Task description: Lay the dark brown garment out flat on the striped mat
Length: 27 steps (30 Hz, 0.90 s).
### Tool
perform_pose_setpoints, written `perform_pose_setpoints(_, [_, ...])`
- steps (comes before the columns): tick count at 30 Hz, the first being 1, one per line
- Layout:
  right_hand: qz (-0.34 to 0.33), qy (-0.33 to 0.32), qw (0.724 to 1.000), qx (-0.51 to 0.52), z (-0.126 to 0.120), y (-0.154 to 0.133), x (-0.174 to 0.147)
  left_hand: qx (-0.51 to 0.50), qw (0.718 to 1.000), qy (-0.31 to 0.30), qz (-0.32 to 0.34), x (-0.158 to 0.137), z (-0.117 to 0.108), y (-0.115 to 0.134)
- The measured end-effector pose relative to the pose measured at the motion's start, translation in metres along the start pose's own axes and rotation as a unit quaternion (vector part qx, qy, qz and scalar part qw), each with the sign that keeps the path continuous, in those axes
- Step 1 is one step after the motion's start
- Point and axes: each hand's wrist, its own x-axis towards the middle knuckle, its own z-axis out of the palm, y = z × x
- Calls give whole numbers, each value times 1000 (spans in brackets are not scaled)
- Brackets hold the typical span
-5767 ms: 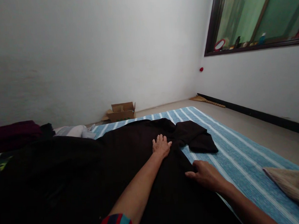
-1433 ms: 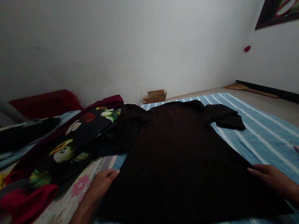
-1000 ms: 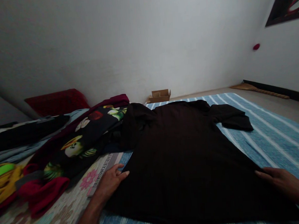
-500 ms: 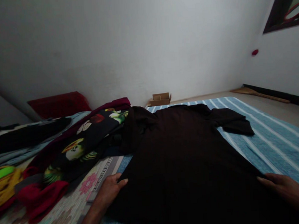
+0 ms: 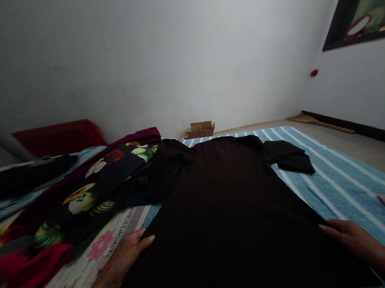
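Observation:
A black short-sleeved shirt [image 5: 228,211] lies spread out in front of me, collar end far and hem near. Its right sleeve [image 5: 288,154] stretches out over the striped cloth, while the left sleeve [image 5: 170,160] is bunched beside the other clothes. My left hand [image 5: 131,248] pinches the shirt's left side edge, thumb on top and fingers beneath. On the opposite side edge, my right hand [image 5: 345,235] grips the fabric the same way. The fingertips under the cloth are hidden.
Beneath the shirt is a blue and white striped cloth [image 5: 336,183]. Heaped clothes lie at left, including a parrot-print garment [image 5: 107,178] and a red one [image 5: 34,268]. A small cardboard box [image 5: 201,129] stands by the wall, and a red object [image 5: 59,138] leans at far left.
The view has turned slightly to the right, so everything sits further left. Both hands keep hold of the shirt's side edges, and the shirt lies almost as before.

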Motion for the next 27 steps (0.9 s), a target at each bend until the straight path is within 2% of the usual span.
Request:
perform_pose_setpoints(3, [7, -46, 999, 19, 0, -3, 0, 11, 1000, 9, -15, 0, 0, 0])
perform_pose_setpoints(8, [6, -20, 1000, 12, 0, -9, -1, 26, 999, 19, -43, 2, -1, 1])
perform_pose_setpoints(14, [-2, -30, 999, 42, 1, -6, -1, 22, 999, 22, -30, 2, -3, 0])
perform_pose_setpoints(17, [-4, -19, 999, 40, 0, -6, 0, -1, 999, 19, -44, 1, -2, -1])
perform_pose_setpoints(27, [-7, 15, 999, -41, 2, 3, 3, 23, 999, 25, -36, 2, -4, -6])
